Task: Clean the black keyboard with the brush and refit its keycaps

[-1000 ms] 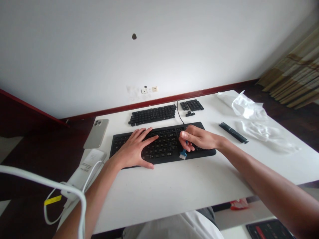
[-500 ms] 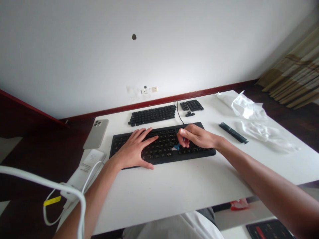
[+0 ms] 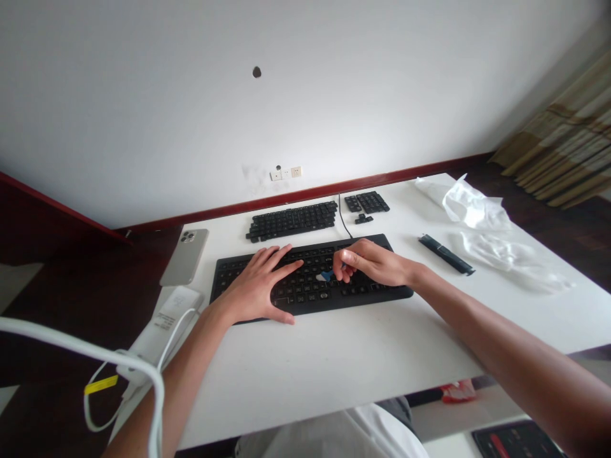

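Pinching a blue brush point(image 3: 327, 276) in right hand point(image 3: 365, 262), resting spread left hand point(image 3: 255, 283) on keyboard base point(image 3: 312, 297).
Already off, laid behind: black keycaps point(image 3: 296, 219), not yet refitted; apparently mid-brushing.

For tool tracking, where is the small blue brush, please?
Head view: the brush is in the right hand, over the middle of the black rectangular keyboard.

Looks like a room in a home, judging by patterned curtains point(image 3: 558, 133) upper right, dark floor point(image 3: 52, 305) at left, red skirting board point(image 3: 310, 193) and wall sockets point(image 3: 286, 172) near centre.
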Action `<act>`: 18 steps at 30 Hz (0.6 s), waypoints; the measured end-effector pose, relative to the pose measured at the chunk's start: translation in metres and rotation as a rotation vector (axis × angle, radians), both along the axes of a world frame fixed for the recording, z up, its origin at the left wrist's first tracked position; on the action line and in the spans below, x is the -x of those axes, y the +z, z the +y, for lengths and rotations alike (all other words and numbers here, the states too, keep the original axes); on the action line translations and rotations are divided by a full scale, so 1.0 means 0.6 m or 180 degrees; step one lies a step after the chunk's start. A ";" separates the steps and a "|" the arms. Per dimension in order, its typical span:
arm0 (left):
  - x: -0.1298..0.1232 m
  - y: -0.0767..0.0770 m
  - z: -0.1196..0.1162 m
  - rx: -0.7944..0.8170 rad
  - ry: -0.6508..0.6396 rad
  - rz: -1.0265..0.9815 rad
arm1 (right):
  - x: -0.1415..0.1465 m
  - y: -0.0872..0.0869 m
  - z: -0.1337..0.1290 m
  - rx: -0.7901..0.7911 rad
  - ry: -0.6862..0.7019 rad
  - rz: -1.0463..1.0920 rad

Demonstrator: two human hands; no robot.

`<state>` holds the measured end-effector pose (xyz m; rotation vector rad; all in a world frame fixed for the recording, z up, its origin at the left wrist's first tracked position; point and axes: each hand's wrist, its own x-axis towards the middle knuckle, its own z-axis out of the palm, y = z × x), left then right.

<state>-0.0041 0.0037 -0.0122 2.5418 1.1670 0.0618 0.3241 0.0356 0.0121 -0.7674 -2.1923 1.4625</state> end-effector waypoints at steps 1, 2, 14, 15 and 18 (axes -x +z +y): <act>0.000 0.000 0.000 -0.0001 0.0000 0.0004 | 0.001 0.000 -0.001 0.0002 -0.0008 0.0015; 0.000 -0.001 0.000 -0.0001 -0.0001 0.0014 | 0.002 -0.001 -0.001 -0.0022 -0.0040 0.0037; 0.002 -0.002 0.001 0.0009 -0.0013 0.0027 | 0.006 0.001 -0.006 0.0121 -0.0012 0.0073; 0.001 -0.002 0.001 0.0002 -0.0011 0.0028 | 0.005 0.001 -0.005 0.0120 -0.0035 0.0075; -0.001 0.000 0.001 -0.0017 -0.0008 0.0043 | 0.004 -0.002 -0.004 -0.0009 -0.0166 0.0085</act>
